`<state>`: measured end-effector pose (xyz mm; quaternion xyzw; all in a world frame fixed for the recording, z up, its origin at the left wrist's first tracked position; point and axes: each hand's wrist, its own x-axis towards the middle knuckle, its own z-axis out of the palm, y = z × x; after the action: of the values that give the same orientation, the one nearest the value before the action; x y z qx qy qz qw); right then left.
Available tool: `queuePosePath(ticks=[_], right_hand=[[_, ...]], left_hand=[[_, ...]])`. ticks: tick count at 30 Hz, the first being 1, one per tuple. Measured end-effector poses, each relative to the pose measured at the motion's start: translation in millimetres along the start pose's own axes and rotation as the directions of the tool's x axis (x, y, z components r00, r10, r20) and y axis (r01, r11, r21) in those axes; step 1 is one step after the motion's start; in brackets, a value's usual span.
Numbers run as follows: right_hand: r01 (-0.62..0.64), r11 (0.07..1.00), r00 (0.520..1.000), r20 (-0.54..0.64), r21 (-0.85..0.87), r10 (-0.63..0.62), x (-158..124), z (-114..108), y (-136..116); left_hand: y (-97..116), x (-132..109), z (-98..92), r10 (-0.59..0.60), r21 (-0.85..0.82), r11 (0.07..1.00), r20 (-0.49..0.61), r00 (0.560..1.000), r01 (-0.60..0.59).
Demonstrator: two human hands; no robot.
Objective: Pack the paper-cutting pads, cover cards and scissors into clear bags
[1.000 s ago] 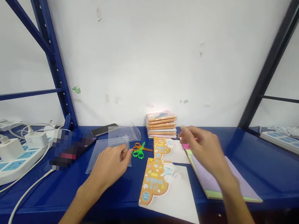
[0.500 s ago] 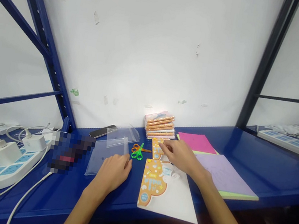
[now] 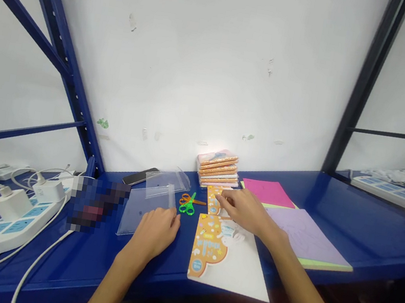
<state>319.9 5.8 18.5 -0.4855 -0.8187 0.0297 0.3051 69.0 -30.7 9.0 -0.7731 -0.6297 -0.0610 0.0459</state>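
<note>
My left hand (image 3: 158, 229) rests on the table with its fingers curled in, at the near edge of a clear plastic sleeve (image 3: 132, 212). Nothing shows in it. My right hand (image 3: 243, 209) lies partly over a small orange printed card (image 3: 215, 192), fingers bent and closed, with no object visible in them. Just below is a larger white sheet (image 3: 238, 274) with an orange printed border. Between the hands lie green scissors (image 3: 188, 205), crossed over orange scissors (image 3: 197, 202).
Several packs with orange edges (image 3: 218, 170) are stacked against the wall. Purple paper (image 3: 305, 236) and pink paper (image 3: 269, 191) lie at right. A black phone (image 3: 139, 177) and another clear sleeve (image 3: 169, 179) are at back left. A power strip (image 3: 12, 231) with white cables sits far left.
The whole view has shifted very slightly. Both hands and the things on the table stay in the same places.
</note>
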Motion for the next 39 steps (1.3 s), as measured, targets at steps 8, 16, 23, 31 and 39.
queuePosePath(ticks=[8, 16, 23, 31, 39], right_hand=[[-0.003, 1.000, 1.000, 0.003, -0.013, 0.003, 0.5, 0.8, 1.1], [-0.007, 1.000, 1.000, 0.002, -0.018, 0.007, 0.3, 0.4, 0.5], [-0.008, 1.000, 1.000, -0.010, -0.026, 0.008, 0.1, -0.1, 0.5], [-0.012, 0.999, 1.000, -0.008, -0.034, 0.012, 0.4, -0.2, 0.6], [-0.030, 0.999, 0.999, -0.018, -0.045, 0.030, -0.3, -1.4, -1.8]], left_hand=[[-1.7, 2.8, 4.8, -0.010, 0.014, 1.000, -0.009, 1.000, 0.010], [-1.4, 1.8, 5.2, -0.005, 0.012, 1.000, -0.013, 1.000, 0.005], [-2.1, 2.6, 5.3, -0.008, 0.012, 1.000, -0.011, 1.000, 0.008], [-0.7, 2.0, 4.4, -0.009, 0.009, 1.000, -0.003, 1.000, 0.009], [-1.3, 2.0, 3.0, -0.009, 0.010, 1.000, 0.003, 1.000, 0.009]])
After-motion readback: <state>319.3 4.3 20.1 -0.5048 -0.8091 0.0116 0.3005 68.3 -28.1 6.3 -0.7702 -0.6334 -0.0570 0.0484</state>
